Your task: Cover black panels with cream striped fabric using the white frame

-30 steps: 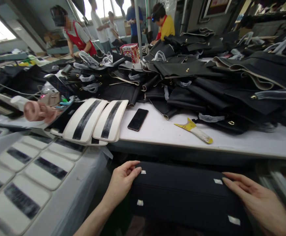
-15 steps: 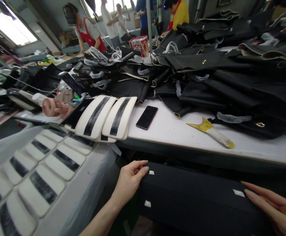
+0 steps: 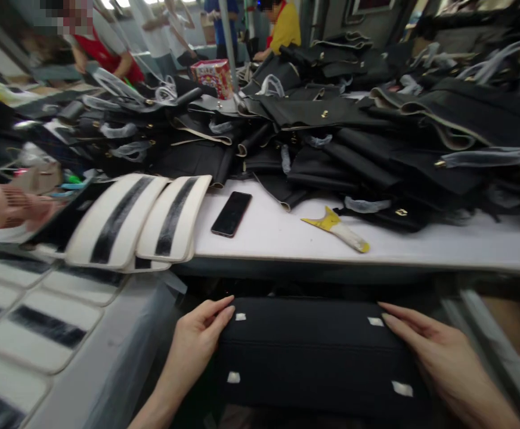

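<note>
A black fabric panel with a stitched seam across it is held up in front of me, below the table edge. Small white patches mark it near its corners. My left hand pinches its upper left corner between thumb and fingers. At the upper right corner, my right hand grips the edge the same way, close to a white patch. The panel's lower edge fades into shadow.
Beyond the panel, a white table bears a phone, a yellow-and-white tool and piled black bag pieces. White panels with black strips lie left, near a pink fan. A person in red stands behind.
My view has turned to the right, so the table items appear further left. Both hands still hold the black panel, which now sits more level and shows its right side fully.
</note>
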### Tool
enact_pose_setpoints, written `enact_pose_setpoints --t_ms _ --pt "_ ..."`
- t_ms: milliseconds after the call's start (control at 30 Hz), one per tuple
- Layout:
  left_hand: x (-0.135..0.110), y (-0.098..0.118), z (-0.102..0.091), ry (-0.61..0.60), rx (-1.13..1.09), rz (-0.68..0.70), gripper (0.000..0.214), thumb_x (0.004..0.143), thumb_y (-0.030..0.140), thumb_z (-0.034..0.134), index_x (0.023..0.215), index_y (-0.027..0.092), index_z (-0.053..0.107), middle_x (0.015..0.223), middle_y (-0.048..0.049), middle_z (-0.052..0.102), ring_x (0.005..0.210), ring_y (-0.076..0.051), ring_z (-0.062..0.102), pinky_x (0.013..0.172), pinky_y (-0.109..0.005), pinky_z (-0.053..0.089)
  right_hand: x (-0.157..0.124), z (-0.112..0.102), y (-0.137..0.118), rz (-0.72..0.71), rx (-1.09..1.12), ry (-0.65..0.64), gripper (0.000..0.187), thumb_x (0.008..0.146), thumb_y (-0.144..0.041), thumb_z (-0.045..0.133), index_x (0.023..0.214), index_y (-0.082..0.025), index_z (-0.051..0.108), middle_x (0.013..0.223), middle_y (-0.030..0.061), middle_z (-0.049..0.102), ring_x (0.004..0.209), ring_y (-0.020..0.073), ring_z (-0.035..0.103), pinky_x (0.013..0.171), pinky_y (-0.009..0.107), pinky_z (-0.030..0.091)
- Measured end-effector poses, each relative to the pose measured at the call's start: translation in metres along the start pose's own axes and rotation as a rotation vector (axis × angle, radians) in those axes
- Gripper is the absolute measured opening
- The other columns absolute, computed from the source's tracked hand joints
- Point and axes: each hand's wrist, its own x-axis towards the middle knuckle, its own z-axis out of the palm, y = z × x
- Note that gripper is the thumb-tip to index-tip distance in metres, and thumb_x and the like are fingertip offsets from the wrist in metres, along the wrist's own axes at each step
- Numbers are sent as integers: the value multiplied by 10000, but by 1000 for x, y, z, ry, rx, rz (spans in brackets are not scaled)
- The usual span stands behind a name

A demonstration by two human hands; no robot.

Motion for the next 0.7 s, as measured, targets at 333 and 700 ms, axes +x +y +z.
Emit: enact_pose_setpoints --t_ms 333,700 --pt "10 -9 -5 0 221 52 558 650 691 651 1014 280 750 893 0 714 778 -236 655 553 -262 493 -1 -1 2 -155 60 -85 503 624 -460 804 1006 -138 744 804 75 742 690 184 647 606 259 489" --pt "10 -1 -2 24 226 106 467 714 616 650 996 261 761 867 -20 701 808 -236 641 657 -278 474 1 -1 2 -170 -5 -60 512 595 -480 801 985 -152 756 857 81 752 737 195 668 631 245 509"
